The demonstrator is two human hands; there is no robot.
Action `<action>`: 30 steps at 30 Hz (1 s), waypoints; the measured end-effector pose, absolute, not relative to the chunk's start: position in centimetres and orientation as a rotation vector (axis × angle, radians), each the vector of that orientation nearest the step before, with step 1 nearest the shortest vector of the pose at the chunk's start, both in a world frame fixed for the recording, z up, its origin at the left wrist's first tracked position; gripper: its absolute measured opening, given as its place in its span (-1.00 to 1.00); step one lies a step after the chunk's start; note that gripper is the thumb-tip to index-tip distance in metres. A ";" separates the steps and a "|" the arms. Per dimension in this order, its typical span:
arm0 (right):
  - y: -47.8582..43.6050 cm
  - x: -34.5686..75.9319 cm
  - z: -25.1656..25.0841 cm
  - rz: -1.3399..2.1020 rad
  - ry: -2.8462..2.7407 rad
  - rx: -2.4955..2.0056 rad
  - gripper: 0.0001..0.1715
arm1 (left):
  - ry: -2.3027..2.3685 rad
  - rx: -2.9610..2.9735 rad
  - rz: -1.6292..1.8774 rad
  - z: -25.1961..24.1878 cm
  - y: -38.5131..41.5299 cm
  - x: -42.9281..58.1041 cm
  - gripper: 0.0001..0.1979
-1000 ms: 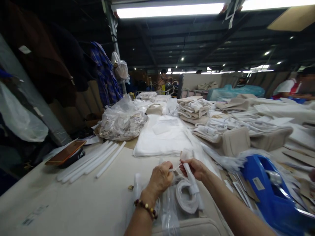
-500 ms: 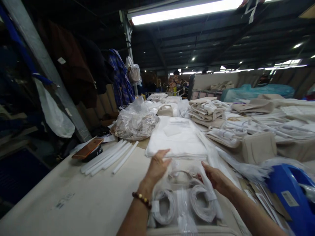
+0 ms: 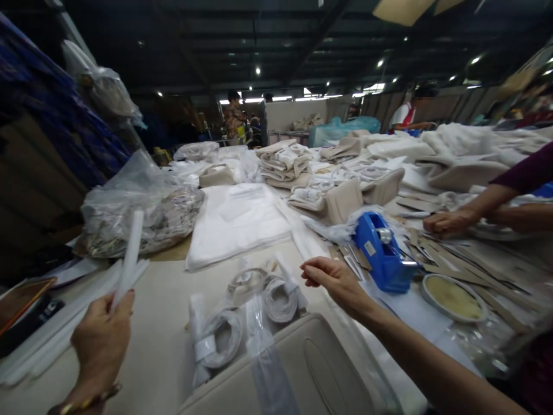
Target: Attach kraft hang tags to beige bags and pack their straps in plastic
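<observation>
Now pinches a white tube [image 3: 129, 253], near upright, in the left hand [image 3: 101, 331], left of the beige bag [image 3: 339, 357], with fingers closed around its lower end! Has two plastic-wrapped coils [image 3: 236, 334] lying along the bag's far edge. Hovers the right hand [image 3: 334, 282] beyond the bag's right corner with empty, loosely curled fingers.

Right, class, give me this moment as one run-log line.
left hand: holding white tube | right hand: nothing visibly held, near right-side coil | beige piece: clear strip across it

The left hand [image 3: 102, 339] holds a white tube [image 3: 130, 253], the right hand [image 3: 339, 283] nothing.
</observation>
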State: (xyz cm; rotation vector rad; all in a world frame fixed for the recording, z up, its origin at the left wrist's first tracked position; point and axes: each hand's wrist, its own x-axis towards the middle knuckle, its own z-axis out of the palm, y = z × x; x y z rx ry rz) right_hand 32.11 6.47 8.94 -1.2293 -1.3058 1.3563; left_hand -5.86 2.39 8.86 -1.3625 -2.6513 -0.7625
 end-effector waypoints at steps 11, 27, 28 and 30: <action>-2.6 33.3 8.2 1.518 -0.977 -0.878 -0.62 | -1.283 -3.139 -0.824 9.1 -1.6 16.1 -0.45; -7.1 45.2 2.3 1.298 -1.413 -1.423 -0.66 | -0.947 -3.146 1.289 12.9 5.0 23.5 -0.72; -7.3 45.6 2.0 1.304 -1.433 -1.438 -0.67 | -0.964 -3.155 1.294 13.0 4.8 23.5 -0.70; -7.9 46.1 1.2 1.326 -1.466 -1.458 -0.66 | -0.963 -3.190 1.212 13.3 4.4 23.2 -0.66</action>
